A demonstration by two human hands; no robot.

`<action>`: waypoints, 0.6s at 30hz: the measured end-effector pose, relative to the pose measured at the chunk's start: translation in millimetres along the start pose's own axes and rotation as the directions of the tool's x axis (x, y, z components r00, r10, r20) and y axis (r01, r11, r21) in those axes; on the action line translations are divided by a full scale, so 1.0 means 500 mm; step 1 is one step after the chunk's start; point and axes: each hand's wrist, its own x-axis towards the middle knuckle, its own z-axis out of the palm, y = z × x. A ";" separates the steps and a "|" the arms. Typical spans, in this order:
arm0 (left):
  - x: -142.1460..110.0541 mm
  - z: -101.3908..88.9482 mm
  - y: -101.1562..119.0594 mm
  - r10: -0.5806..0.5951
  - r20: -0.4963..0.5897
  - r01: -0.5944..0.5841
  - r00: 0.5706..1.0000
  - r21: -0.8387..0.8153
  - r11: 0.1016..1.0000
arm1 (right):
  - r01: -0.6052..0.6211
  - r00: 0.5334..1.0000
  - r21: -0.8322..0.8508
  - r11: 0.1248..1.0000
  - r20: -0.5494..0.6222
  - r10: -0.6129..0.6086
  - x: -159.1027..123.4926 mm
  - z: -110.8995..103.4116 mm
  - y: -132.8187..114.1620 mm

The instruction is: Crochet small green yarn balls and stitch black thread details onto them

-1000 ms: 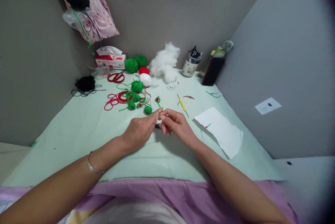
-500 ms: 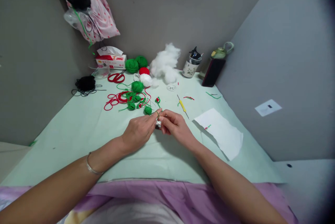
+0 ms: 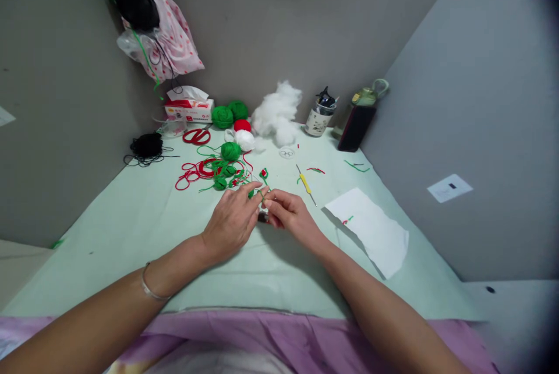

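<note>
My left hand (image 3: 231,219) and my right hand (image 3: 289,211) meet above the middle of the table. Thumb and fingers of the right one pinch a thin green yarn strand (image 3: 262,194). The same strand runs to the closed left fingertips, while the left index finger sticks up. Just beyond the fingers lies a small red-and-green knitted piece (image 3: 264,173) with a green tail. Between and below the hands shows a dark, shiny object (image 3: 263,217), mostly hidden, whose kind I cannot make out. A yellow-handled crochet hook (image 3: 307,184) lies to the right of the hands.
Tangled red yarn (image 3: 192,175) and several green balls spread behind my left hand. Farther back are red-handled scissors (image 3: 196,137), white stuffing (image 3: 279,112), a tissue box (image 3: 190,109), a pen cup (image 3: 320,117) and a phone (image 3: 356,128) against a bottle. White paper (image 3: 371,228) lies right.
The left index finger has lifted and the left hand has turned flatter, partly covering the green ball behind it. The right hand keeps its pinch. My view has tilted slightly upward.
</note>
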 end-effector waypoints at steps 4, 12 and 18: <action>-0.001 0.000 0.002 -0.012 0.044 0.012 0.999 -0.003 1.000 | -0.021 1.000 0.039 0.999 -0.003 0.022 0.004 -0.002 -0.003; 0.001 -0.004 0.006 -0.018 0.073 0.017 0.997 0.015 1.000 | -0.043 0.999 0.060 0.997 0.001 0.043 0.003 -0.008 -0.003; 0.001 -0.007 0.005 -0.044 0.122 0.042 0.992 0.014 0.999 | -0.062 0.998 0.086 0.994 0.028 0.060 0.004 -0.009 0.001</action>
